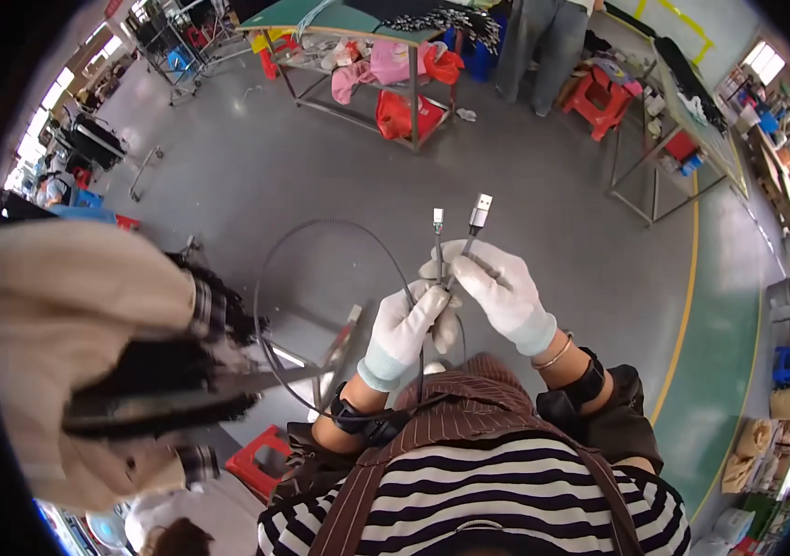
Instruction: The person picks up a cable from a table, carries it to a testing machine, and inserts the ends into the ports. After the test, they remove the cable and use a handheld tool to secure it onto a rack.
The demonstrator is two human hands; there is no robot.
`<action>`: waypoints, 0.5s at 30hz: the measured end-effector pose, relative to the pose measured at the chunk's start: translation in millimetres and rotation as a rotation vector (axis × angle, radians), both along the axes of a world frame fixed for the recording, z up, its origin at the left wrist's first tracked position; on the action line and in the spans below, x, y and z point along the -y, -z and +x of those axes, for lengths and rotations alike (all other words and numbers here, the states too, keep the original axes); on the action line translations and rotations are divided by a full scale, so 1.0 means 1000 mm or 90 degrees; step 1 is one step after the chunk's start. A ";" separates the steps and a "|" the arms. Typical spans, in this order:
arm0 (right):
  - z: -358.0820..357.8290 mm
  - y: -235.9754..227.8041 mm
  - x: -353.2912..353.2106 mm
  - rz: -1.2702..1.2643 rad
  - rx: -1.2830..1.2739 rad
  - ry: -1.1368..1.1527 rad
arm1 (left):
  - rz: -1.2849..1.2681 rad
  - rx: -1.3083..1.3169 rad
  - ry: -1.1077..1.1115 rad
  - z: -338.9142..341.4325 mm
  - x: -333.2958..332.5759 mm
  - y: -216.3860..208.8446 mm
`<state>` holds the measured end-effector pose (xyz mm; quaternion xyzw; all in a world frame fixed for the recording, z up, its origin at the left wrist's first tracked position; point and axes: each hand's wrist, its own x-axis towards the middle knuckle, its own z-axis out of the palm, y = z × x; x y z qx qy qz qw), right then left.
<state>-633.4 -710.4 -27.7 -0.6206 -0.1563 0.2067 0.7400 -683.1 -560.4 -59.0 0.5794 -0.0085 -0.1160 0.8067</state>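
Both of my hands wear white gloves and meet in front of my apron, holding the two ends of a dark cable (327, 221). My left hand (402, 329) pinches the cable just below a small connector (438, 220) whose metal end and thin wires look bare. In my right hand (504, 295), the fingers close round the lead of a USB plug (479, 215) with a grey housing. Both ends point up and away from me, side by side and apart. The rest of the cable hangs in a wide loop on the left, passing near my left forearm.
Close on my left, a person in a beige garment (80, 278) carries dark strands, blurred by motion. A red stool (261, 461) stands low at left. Ahead is a green-topped table (344, 23) with bags beneath; a standing person's legs (543, 51) and another red stool (601, 100) are beside it.
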 end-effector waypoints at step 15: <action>0.442 0.014 -0.202 0.145 0.034 -0.112 | 0.350 0.061 -0.405 0.338 -0.212 0.009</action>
